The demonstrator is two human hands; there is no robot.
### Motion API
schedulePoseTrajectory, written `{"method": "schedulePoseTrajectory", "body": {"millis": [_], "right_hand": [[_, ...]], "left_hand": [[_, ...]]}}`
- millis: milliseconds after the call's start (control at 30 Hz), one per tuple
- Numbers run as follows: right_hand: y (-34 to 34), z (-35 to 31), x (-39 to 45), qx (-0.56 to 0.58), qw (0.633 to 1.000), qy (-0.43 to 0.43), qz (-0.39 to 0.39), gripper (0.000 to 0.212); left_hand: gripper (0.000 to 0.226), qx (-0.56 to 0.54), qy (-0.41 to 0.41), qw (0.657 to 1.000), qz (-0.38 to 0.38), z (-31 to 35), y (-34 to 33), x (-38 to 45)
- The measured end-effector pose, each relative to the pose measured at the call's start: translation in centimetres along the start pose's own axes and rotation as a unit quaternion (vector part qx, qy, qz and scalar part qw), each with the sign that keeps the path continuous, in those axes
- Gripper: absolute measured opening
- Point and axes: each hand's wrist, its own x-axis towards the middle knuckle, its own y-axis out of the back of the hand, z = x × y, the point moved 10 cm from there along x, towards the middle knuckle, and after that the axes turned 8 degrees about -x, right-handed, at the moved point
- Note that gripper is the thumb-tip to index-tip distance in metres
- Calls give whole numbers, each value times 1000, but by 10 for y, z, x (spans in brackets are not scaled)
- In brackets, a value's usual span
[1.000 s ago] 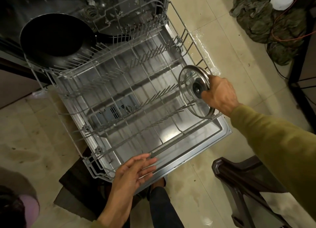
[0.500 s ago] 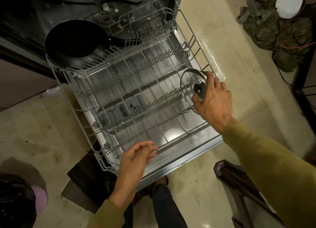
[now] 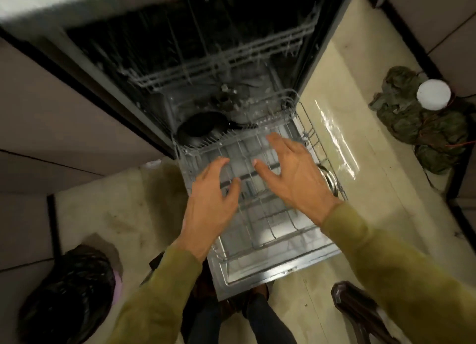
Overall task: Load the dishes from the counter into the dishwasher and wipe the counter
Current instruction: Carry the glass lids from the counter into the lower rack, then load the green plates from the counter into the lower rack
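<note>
The dishwasher's lower rack (image 3: pixel 260 243) is pulled out over the open door (image 3: pixel 278 274). A black frying pan (image 3: pixel 203 128) lies at the rack's far left corner. A glass lid (image 3: pixel 329 180) with a steel rim stands on edge at the rack's right side, mostly hidden behind my right hand. My right hand (image 3: pixel 296 173) hovers above the rack with fingers spread and holds nothing. My left hand (image 3: pixel 213 202) hovers beside it, fingers relaxed and slightly bent, also holding nothing. The upper rack (image 3: pixel 221 60) sits inside the dark tub. The picture is blurred by motion.
A black bag (image 3: pixel 67 289) lies on the floor at lower left. A pile of green cloth (image 3: pixel 422 122) with a white round object (image 3: pixel 434 93) sits at right. A dark chair corner (image 3: pixel 360 307) stands at lower right. My legs (image 3: pixel 262 315) stand in front of the door.
My right hand let go of the glass lid, which now stands in the rack. Both hands rose above the rack, and my head lifted, so the dishwasher's inside shows.
</note>
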Motion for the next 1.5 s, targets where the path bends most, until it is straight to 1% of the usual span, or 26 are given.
{"method": "schedulePoseTrajectory", "body": {"millis": [67, 233, 333, 467, 567, 667, 800, 900, 967, 1133, 1333, 1500], "right_hand": [[33, -32, 3, 7, 999, 24, 22, 67], [102, -129, 0, 20, 994, 98, 40, 69], [137, -195, -7, 24, 988, 146, 44, 69], [169, -281, -11, 25, 976, 210, 50, 70], [184, -342, -13, 23, 968, 245, 52, 70], [191, -401, -15, 3, 959, 275, 73, 72], [184, -468, -11, -11, 954, 291, 76, 74], [176, -515, -2, -22, 952, 296, 82, 81], [170, -538, 7, -28, 953, 292, 81, 81], [163, -584, 32, -27, 960, 267, 76, 70], [165, -603, 58, -35, 962, 254, 93, 68], [163, -608, 83, -31, 961, 256, 99, 67]], "left_hand": [[49, 10, -17, 999, 30, 24, 39, -8], [61, 35, -37, 994, 98, 70, 144, -44], [65, 44, -32, 986, 157, 84, 212, -72], [64, 25, -13, 972, 232, 89, 291, -114], [63, 6, -9, 961, 275, 85, 343, -141], [64, -7, 2, 953, 303, 72, 390, -162], [64, -16, 2, 947, 321, 54, 449, -176], [65, -19, -3, 948, 319, 40, 491, -177], [65, -18, -9, 949, 316, 33, 515, -172], [64, -25, -18, 952, 306, 15, 571, -155], [58, -28, -48, 950, 306, 17, 606, -133], [58, -35, -43, 952, 300, 15, 617, -106]]}}
